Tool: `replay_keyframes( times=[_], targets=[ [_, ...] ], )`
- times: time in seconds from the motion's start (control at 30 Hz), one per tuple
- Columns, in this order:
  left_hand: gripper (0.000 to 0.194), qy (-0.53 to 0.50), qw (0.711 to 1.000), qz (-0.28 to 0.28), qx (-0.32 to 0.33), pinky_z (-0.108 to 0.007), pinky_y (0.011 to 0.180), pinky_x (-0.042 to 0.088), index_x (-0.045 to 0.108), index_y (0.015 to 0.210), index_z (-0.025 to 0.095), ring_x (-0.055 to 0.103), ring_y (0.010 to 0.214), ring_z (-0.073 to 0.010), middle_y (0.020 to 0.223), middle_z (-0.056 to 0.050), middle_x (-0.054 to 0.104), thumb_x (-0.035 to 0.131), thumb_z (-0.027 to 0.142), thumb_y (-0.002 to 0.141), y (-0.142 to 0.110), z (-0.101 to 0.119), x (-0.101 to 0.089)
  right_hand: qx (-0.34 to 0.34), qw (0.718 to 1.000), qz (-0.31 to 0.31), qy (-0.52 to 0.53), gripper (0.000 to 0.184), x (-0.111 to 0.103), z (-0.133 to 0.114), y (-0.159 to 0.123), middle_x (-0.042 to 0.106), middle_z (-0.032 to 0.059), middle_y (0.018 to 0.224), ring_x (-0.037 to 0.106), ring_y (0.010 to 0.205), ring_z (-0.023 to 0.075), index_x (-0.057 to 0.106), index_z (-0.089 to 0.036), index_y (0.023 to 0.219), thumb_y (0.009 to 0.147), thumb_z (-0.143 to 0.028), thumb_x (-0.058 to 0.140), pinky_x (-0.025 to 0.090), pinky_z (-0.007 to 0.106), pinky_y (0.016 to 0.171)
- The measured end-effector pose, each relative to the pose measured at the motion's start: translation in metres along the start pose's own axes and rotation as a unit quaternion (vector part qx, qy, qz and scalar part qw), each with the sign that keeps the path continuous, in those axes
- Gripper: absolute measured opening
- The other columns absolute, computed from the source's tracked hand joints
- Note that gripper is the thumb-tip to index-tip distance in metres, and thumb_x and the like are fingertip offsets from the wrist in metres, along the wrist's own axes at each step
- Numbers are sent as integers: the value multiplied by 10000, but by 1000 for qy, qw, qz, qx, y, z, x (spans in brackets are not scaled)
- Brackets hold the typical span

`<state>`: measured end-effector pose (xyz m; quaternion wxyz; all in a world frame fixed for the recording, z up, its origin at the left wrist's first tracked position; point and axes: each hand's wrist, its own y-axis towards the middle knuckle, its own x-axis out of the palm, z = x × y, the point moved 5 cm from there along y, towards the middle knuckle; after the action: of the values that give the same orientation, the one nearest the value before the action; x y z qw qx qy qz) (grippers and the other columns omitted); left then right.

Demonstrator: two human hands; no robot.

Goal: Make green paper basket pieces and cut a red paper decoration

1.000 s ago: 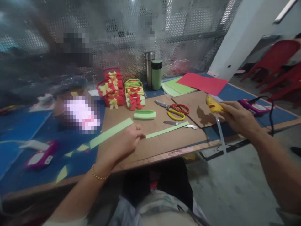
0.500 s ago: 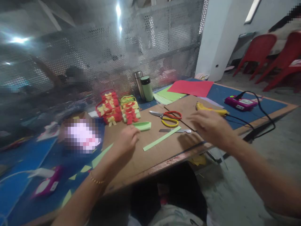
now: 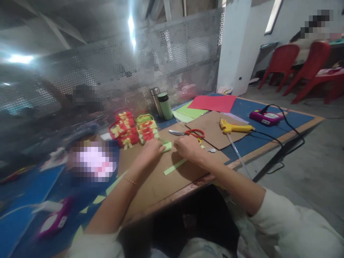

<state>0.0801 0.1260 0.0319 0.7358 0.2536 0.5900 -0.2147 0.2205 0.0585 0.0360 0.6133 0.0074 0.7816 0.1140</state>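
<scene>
My left hand point(image 3: 153, 148) is closed at the left end of a folded light-green paper piece point(image 3: 167, 146), low over the cardboard. Just right of that piece, my right hand point(image 3: 188, 147) has its fingers curled together; what they hold, if anything, is hidden. Under my right wrist runs a flat light-green paper strip point(image 3: 174, 167). Scissors point(image 3: 176, 133) with red and yellow handles lie behind my right hand, partly covered. A metal blade's rounded end point(image 3: 211, 150) shows beside the wrist. The yellow glue gun point(image 3: 236, 128) rests on the cardboard to the right, a clear glue stick point(image 3: 236, 150) jutting from it.
Small red paper baskets with bows point(image 3: 125, 129) and green-yellow ones point(image 3: 147, 127) stand at the back left. Behind are a green flask point(image 3: 165, 106), a steel flask point(image 3: 155, 98) and red paper point(image 3: 213, 103). A purple power box point(image 3: 266, 117) with a black cable sits right; a blurred bright patch lies left.
My right hand has moved left from beside the glue gun to the folded green paper. It now covers part of the scissors, blade and strip. My left hand stays at the paper; the view has shifted slightly.
</scene>
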Motion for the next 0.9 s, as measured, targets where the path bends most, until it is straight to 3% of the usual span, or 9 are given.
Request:
replay_keyframes(
  times=[0.1,0.17,0.23,0.33,0.43,0.6,0.77,0.83,0.9],
  targets=[
    [240,40,998,50,-24,-414,919,430,724,889,135,609,1024,-309,1031,-194,676,498,195,945,-3,1,-7,41,999,-6,13,295,6,1,23,776,219,944,740,899,319,793,-115,950,923,-121,499,477,342,734],
    [232,52,996,73,-27,-471,988,402,715,1041,112,564,1144,-353,1196,-238,639,532,185,918,-2,-1,-10,53,998,0,25,303,11,0,31,777,218,975,744,936,318,788,-117,989,922,-113,493,492,332,743],
    [281,47,996,68,-18,-465,1009,399,706,1125,144,564,1158,-342,1247,-202,648,614,189,863,0,-6,-10,60,997,8,39,298,15,-2,33,776,219,993,742,963,315,783,-120,999,921,-113,496,502,329,765],
    [190,18,999,39,-12,-383,915,449,752,946,189,642,936,-263,980,-109,743,600,149,840,4,-17,-5,69,995,26,71,267,21,-4,28,772,213,1018,733,983,312,774,-130,978,919,-125,513,508,343,804],
    [249,-17,998,48,-27,-345,799,469,749,783,172,641,771,-230,812,-106,746,517,136,869,3,-25,-8,70,989,58,120,253,25,-3,24,753,208,1090,708,1028,304,751,-132,1018,958,-179,511,499,362,864],
    [315,-89,989,117,-33,-341,826,500,773,1006,185,672,868,-228,961,-92,781,468,229,941,-21,-24,-26,25,964,112,241,308,32,-1,28,733,149,1169,669,1040,243,658,-142,1240,974,-227,528,490,360,932],
    [425,-133,973,176,-65,-328,724,509,639,1341,202,663,783,-221,859,-51,761,464,265,959,-50,-33,-33,-71,923,122,359,260,34,-5,27,747,68,1046,658,938,207,701,-143,1117,915,-230,563,511,322,865],
    [429,-147,966,195,-83,-321,688,492,619,1357,240,644,725,-210,829,-34,750,489,260,949,-58,-40,-34,-103,905,120,394,254,35,-7,24,746,52,1005,650,890,199,710,-148,1092,907,-246,566,514,315,833],
    [365,-147,966,189,-94,-311,683,480,672,1256,270,635,714,-200,827,-20,746,511,249,929,-63,-45,-34,-127,890,118,422,275,36,-8,21,746,50,1006,647,874,195,708,-153,1115,902,-254,567,516,313,814]
  ],
)
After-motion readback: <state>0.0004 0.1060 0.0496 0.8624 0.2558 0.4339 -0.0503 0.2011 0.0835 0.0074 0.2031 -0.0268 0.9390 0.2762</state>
